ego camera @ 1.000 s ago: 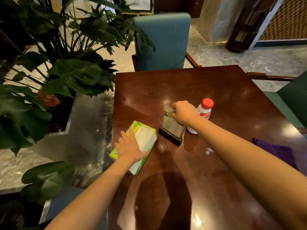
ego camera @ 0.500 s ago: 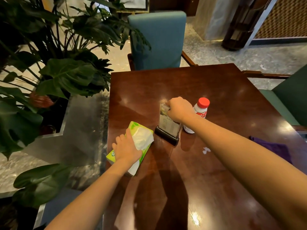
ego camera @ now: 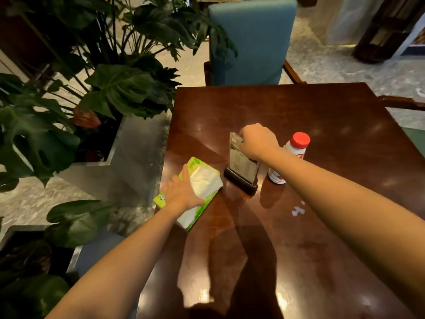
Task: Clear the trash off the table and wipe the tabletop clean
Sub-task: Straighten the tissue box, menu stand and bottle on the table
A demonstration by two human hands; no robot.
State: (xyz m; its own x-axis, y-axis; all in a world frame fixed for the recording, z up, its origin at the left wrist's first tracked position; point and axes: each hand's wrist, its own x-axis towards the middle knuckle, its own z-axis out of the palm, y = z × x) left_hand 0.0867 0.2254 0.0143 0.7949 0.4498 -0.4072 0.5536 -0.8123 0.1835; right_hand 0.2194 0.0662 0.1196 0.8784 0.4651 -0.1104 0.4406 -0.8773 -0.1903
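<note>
On the dark wooden table [ego camera: 299, 107], my left hand [ego camera: 182, 193] lies flat on a green tissue pack [ego camera: 197, 180] at the left edge, with a white tissue sticking out of its top. My right hand [ego camera: 257, 140] is closed on the top edge of a clear menu card stand [ego camera: 241, 166] with a black base. Just right of the stand is a small white bottle with a red cap [ego camera: 295, 148], upright. A small white scrap or spill [ego camera: 297, 210] lies on the tabletop below my right forearm.
A teal chair [ego camera: 250, 40] stands at the table's far side. Large-leaved plants in a metal planter [ego camera: 128, 143] crowd the table's left side. Another chair's wooden arm [ego camera: 402, 103] shows at the right.
The view has shifted rightward, so the purple cloth at the right edge has left the frame. Both hands keep their hold; the tissue pack sits slightly nearer the table's left edge.
</note>
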